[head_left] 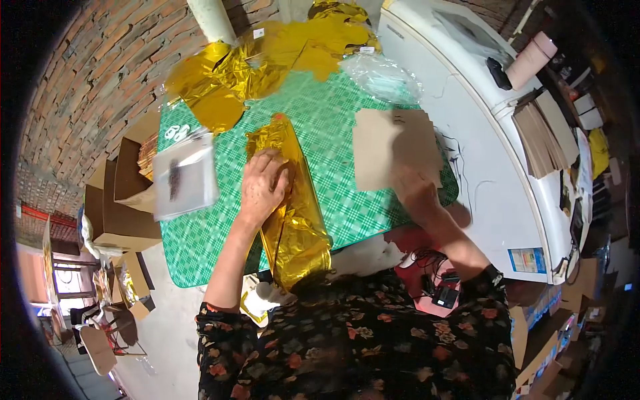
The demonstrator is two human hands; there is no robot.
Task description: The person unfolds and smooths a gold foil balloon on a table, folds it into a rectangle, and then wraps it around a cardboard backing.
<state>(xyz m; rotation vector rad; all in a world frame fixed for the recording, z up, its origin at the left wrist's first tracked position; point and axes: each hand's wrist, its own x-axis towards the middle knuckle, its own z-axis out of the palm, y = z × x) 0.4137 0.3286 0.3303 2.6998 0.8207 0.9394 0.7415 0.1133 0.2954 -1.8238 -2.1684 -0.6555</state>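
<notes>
My left hand (264, 183) rests with bent fingers on a long folded strip of shiny gold foil (303, 233), which runs from the middle of the table over its near edge toward my body. The fingertips are pressed into the foil, partly tucked out of sight. Over the lower edge of a stack of brown cardboard sheets (377, 147) is my right hand (417, 193). Its fingers are smeared by motion and shadow, so whether it grips a sheet does not show.
Loose gold foil pieces (280, 57) and a clear plastic bag (383, 79) lie along the table's far side. Clear plastic sleeves (187, 175) sit at the left edge, by open cardboard boxes (117, 210). A white freezer (473, 127) borders the right.
</notes>
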